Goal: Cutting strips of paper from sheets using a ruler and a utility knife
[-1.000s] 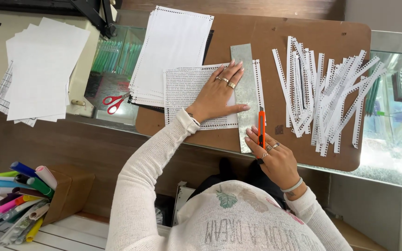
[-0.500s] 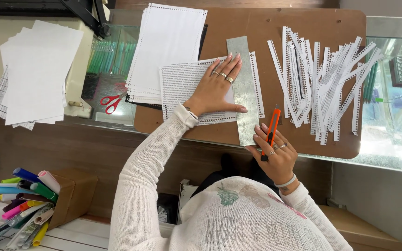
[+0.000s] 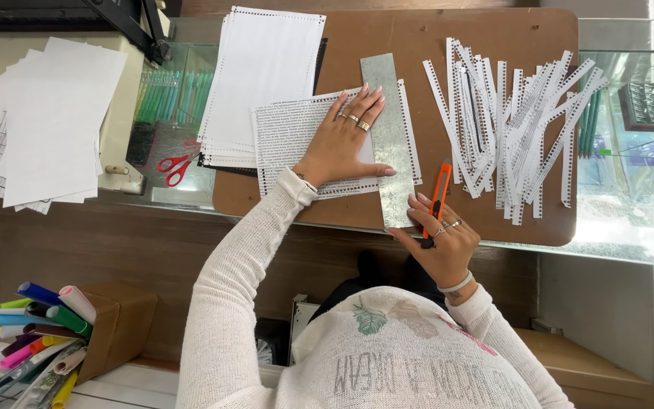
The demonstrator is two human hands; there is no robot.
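The left hand (image 3: 342,140) lies flat and open on a printed sheet (image 3: 293,140), and its fingers also press on a long metal ruler (image 3: 387,136). The ruler lies on top of the sheet, near its right edge. The right hand (image 3: 440,238) is closed around an orange knife (image 3: 437,198), just beside the bottom end of the ruler. All this sits on a brown board (image 3: 418,34) on the bench. A pile of thin paper strips (image 3: 509,121) lies to the right on the board. A stack of white paper (image 3: 263,76) lies at the top left of the board. Red scissors (image 3: 175,167) lie just left of the board.
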